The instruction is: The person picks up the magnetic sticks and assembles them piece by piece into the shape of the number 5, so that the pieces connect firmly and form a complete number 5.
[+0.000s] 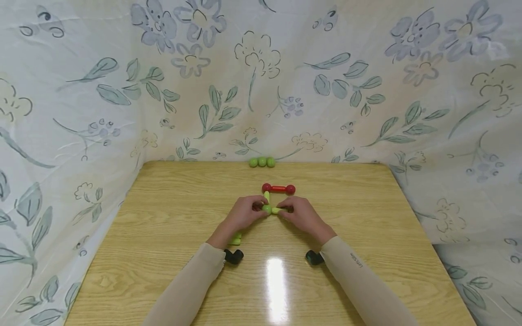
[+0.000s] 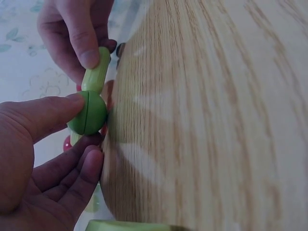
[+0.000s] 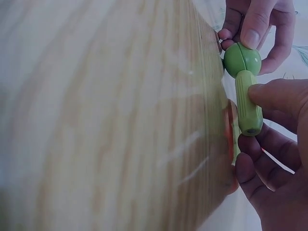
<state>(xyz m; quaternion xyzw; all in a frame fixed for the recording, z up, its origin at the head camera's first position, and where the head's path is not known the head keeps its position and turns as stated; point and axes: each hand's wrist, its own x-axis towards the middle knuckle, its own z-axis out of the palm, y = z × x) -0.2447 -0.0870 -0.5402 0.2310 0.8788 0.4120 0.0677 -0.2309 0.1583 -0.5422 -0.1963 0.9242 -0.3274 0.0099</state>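
Note:
My left hand pinches a green ball between thumb and fingers. A ribbed light-green rod meets that ball on its right side, and the thumb and fingers of my right hand hold it. From the ball another yellow-green rod runs back to a red ball. A red rod links this red ball to a second red ball on the right. In the left wrist view, the left thumb lies on the seamed green ball, and fingers partly hide the pieces behind.
Several green balls sit in a row at the table's back edge. Light-green rods lie by the left wrist, partly hidden by the forearm. Beyond the wooden table hangs a floral cloth. Dark devices sit at both wrists.

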